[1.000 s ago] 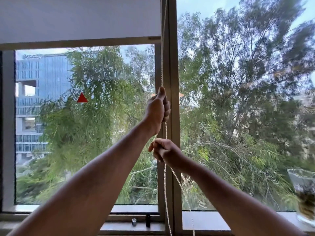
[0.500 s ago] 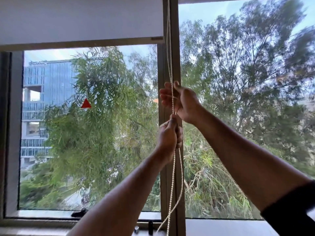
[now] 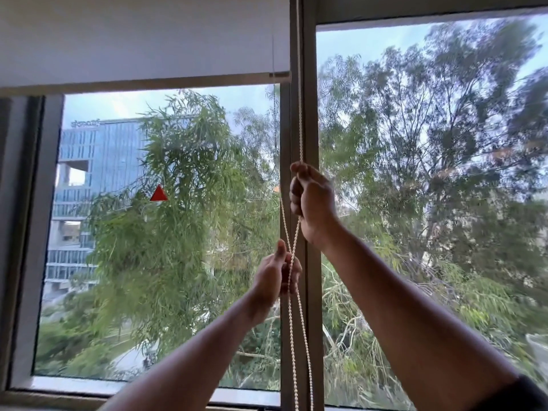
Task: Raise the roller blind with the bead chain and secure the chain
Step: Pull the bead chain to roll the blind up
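Observation:
The white roller blind point(image 3: 133, 40) covers the top of the left pane, and its bottom bar point(image 3: 148, 82) hangs level. The white bead chain point(image 3: 300, 129) drops along the grey mullion point(image 3: 310, 114) in two strands that cross just below my upper hand. My right hand point(image 3: 312, 200) is the upper one, closed in a fist around a strand. My left hand point(image 3: 274, 275) is lower and slightly left, thumb up, fingers curled on the chain. Both strands run on downward point(image 3: 293, 336) past the sill.
Large glass panes show trees and a glass building outside. A red triangle sticker point(image 3: 158, 194) sits on the left pane. The grey window frame point(image 3: 35, 232) stands at the left, and the sill point(image 3: 74, 387) runs along the bottom.
One second ago my left hand was the upper one. My right hand has since risen above it and closed on the chain, while my left hand has come down.

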Available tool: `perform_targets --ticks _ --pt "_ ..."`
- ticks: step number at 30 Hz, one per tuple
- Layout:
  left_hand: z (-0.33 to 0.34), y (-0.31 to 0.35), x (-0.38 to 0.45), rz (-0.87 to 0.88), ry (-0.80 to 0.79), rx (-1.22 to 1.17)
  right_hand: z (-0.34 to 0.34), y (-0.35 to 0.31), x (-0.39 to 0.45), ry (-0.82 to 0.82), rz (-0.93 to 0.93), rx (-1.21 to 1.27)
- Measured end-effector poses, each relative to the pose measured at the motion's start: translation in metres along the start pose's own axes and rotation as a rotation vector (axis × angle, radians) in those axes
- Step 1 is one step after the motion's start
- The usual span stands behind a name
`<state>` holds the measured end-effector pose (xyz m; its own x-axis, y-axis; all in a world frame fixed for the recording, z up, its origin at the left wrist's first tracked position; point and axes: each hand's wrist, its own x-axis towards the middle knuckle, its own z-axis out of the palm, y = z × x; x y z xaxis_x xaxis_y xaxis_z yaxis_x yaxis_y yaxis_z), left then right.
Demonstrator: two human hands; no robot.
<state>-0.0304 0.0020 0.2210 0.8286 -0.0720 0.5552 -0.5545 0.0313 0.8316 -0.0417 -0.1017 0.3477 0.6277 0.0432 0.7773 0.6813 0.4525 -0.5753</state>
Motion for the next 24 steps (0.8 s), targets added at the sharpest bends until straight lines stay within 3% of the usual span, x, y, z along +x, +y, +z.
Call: perform_targets --ticks 6,9,12,14,17,24 --pt "-0.01 0.049 0.031 0.056 0.086 0.009 -0.002 0.02 -0.021 0.002 -0.046 -0.091" --pt "-0.003 0.09 0.043 0.105 0.088 -0.051 -0.008 0.034 -0.033 -0.081 -0.077 -0.081" --pt "0.01 0.125 0.053 0.07 0.103 -0.189 -0.011 0.049 -0.045 -0.082 -0.152 -0.138" --pt "0.021 0.141 0.057 0.024 0.082 -0.156 -0.013 0.058 -0.052 -0.069 -0.205 -0.212" --pt "0.03 0.153 0.063 0.011 0.096 -0.018 -0.019 0.067 -0.061 -0.114 -0.294 -0.357" --pt "0.032 0.143 0.061 0.031 0.013 -0.263 -0.046 0.077 -0.06 -0.232 -0.198 -0.476"
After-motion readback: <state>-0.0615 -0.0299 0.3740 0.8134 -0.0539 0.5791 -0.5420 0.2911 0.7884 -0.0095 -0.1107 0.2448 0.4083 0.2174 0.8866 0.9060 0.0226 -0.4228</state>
